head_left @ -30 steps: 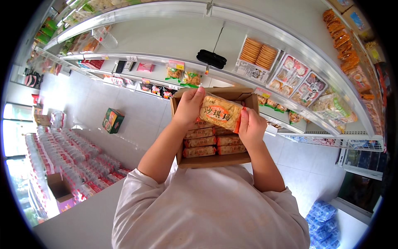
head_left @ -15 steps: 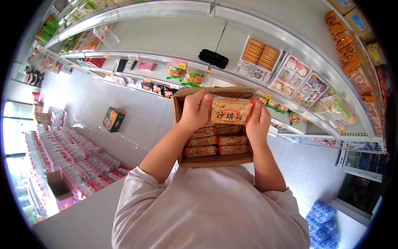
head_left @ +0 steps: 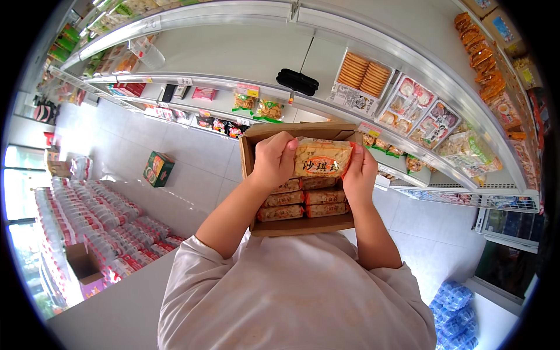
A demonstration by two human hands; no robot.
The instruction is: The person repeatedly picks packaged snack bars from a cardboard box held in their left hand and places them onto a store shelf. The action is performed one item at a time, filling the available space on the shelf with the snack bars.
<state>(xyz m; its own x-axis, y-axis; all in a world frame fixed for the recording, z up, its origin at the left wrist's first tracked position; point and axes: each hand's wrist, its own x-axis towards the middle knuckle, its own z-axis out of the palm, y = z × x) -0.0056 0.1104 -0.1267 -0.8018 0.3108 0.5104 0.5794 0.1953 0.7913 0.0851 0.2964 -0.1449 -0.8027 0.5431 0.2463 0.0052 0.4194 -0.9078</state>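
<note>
Between both hands is a wrapped snack pastry point(head_left: 319, 158), in clear plastic with red-orange ends and dark print. My left hand point(head_left: 273, 156) pinches its left end, and my right hand point(head_left: 360, 173) grips the right end. Both hands are closed on the wrapper. Just under it sits an open cardboard box point(head_left: 300, 228) close to my chest. Several more packs of the same kind point(head_left: 281, 213) lie in rows inside it. The held pack and my hands hide the box's far part.
Ahead runs a white shelf unit point(head_left: 233, 49) with a black object point(head_left: 297, 81), a tray of round biscuits point(head_left: 363, 74) and packed sweets point(head_left: 434, 122). A green box point(head_left: 158, 169) stands on the floor. Stacked bottle packs point(head_left: 99, 227) are at left, blue packs point(head_left: 455, 315) at lower right.
The held pack has tilted slightly, its right end turning a little downward, and it has shifted slightly left. Both hands keep their grip on it.
</note>
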